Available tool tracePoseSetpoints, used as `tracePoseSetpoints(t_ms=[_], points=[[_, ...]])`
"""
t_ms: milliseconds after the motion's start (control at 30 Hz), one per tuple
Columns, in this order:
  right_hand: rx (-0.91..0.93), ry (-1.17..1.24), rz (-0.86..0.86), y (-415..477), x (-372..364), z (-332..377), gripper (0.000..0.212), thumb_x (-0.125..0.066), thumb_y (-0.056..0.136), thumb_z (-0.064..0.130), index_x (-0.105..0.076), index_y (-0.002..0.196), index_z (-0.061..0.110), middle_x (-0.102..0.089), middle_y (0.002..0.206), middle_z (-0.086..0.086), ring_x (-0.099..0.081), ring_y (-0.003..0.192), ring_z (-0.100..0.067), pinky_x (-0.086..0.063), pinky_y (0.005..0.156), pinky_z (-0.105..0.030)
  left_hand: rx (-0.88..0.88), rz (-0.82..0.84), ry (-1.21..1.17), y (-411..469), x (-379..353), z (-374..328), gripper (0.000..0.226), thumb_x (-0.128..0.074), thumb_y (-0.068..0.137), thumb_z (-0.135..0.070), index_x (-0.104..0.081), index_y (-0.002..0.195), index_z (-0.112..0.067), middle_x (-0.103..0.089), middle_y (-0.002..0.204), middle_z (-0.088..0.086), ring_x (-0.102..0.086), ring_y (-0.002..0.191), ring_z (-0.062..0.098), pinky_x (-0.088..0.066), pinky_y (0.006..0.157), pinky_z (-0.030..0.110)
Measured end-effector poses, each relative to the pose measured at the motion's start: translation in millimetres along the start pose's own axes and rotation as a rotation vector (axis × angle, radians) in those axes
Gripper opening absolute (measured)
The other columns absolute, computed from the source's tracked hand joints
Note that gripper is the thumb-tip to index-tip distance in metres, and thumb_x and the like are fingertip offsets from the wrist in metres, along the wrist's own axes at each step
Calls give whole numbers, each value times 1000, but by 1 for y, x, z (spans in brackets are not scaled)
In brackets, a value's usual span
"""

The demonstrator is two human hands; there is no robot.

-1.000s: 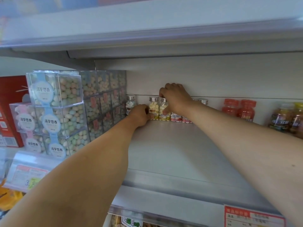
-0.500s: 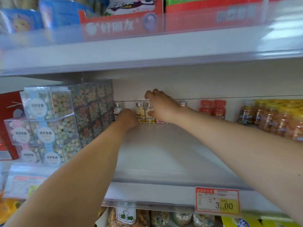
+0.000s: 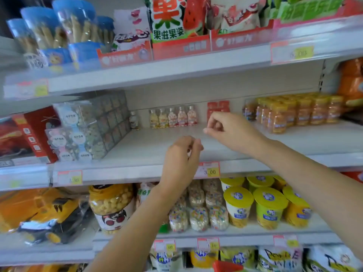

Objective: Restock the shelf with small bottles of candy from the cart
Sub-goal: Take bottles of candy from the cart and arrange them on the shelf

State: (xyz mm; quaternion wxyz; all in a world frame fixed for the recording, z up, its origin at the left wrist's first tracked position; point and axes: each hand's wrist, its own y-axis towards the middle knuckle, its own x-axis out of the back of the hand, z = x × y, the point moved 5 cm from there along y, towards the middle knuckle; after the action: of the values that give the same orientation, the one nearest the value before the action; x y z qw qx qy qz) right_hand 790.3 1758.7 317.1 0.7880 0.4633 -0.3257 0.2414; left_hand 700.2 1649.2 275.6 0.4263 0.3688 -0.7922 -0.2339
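Observation:
Several small candy bottles with silver caps stand in a row against the back of the middle shelf. One more small bottle stands apart to their left. My left hand hovers over the shelf's front edge, fingers curled in against the thumb, holding nothing. My right hand is higher and to the right, over the shelf, fingers loosely bent and thumb out, also with nothing in it. Both hands are well in front of the bottles.
Clear candy boxes stack at the shelf's left; red-capped bottles and orange jars stand at the right. A 3.00 price tag sits on the shelf rail. Snack bags fill the shelf above; tubs and cups fill the one below. A red cart corner shows at the bottom.
Both hands have let go of the bottles at the back and drawn out toward the shelf's front edge. The view has pulled back, showing more shelves.

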Motion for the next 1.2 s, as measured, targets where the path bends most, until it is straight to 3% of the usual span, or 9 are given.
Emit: tracePoseSetpoints(t_ms=[167, 300, 400, 533, 667, 800, 900, 1067, 1200], points=[[-110, -50, -39, -106, 17, -22, 41, -59, 89, 41, -41, 57, 22, -39, 47, 6, -37, 53, -15, -33, 56, -33, -24, 130, -116, -101, -53, -35, 48, -47, 96, -33, -27, 53, -21, -25, 46, -5, -29, 46, 11, -19, 47, 22], [-302, -71, 180, -203, -11, -69, 41, -55, 91, 43, -39, 58, 25, -43, 52, 5, -41, 50, -10, -31, 52, -32, 114, 484, -108, -190, -120, -24, 51, -50, 96, -36, -32, 50, -23, -36, 44, -1, -37, 45, 12, -26, 48, 24], [-516, -92, 397, -282, -40, -115, 23, -53, 94, 43, -53, 89, 20, -58, 78, 1, -54, 68, -17, -39, 60, -32, 183, 796, -4, -256, -165, 0, 26, -52, 91, -42, -56, 71, -26, -60, 74, -6, -59, 73, 13, -48, 70, 31], [-819, -69, 663, -387, -75, -168, 43, -53, 95, 39, -44, 124, 8, -57, 98, -5, -57, 82, -18, -45, 68, -30, 182, 1057, 266, -328, -193, 29, 36, -48, 92, -37, -56, 123, -20, -55, 128, -1, -49, 120, 16, -38, 99, 24], [-1001, -52, 782, -477, -100, -192, 46, -56, 94, 33, -45, 130, 6, -59, 119, -12, -59, 97, -23, -43, 72, -29, 42, 1053, 460, -344, -198, 32, 35, -46, 94, -32, -53, 128, -26, -57, 128, -3, -50, 119, 19, -37, 99, 27], [-964, -161, 870, -530, -126, -204, 45, -54, 93, 38, -52, 128, 10, -60, 122, -11, -57, 110, -25, -48, 87, -31, 14, 1102, 562, -348, -210, 32, 33, -44, 93, -28, -54, 125, -22, -59, 121, 2, -53, 115, 23, -44, 89, 33], [-957, -187, 808, -534, -134, -214, 39, -54, 93, 36, -55, 124, 14, -61, 118, -8, -59, 106, -23, -50, 87, -31, 38, 1152, 558, -352, -221, 34, 32, -44, 94, -28, -55, 124, -19, -57, 121, 4, -52, 114, 23, -46, 87, 35], [-966, -104, 412, -482, -134, -247, 46, -60, 91, 15, -46, 134, 8, -47, 135, -12, -57, 111, -25, -48, 88, -33, 140, 1152, 664, -347, -238, 45, 26, -44, 92, -16, -60, 113, -12, -61, 113, 9, -57, 107, 26, -47, 80, 32], [-1007, -46, 402, -443, -159, -272, 65, -65, 87, 17, -34, 143, 10, -29, 146, -17, -40, 130, -32, -44, 100, -38, 156, 1200, 693, -353, -251, 53, 23, -45, 92, -13, -63, 107, -10, -65, 106, 11, -59, 103, 28, -31, 109, 36]])
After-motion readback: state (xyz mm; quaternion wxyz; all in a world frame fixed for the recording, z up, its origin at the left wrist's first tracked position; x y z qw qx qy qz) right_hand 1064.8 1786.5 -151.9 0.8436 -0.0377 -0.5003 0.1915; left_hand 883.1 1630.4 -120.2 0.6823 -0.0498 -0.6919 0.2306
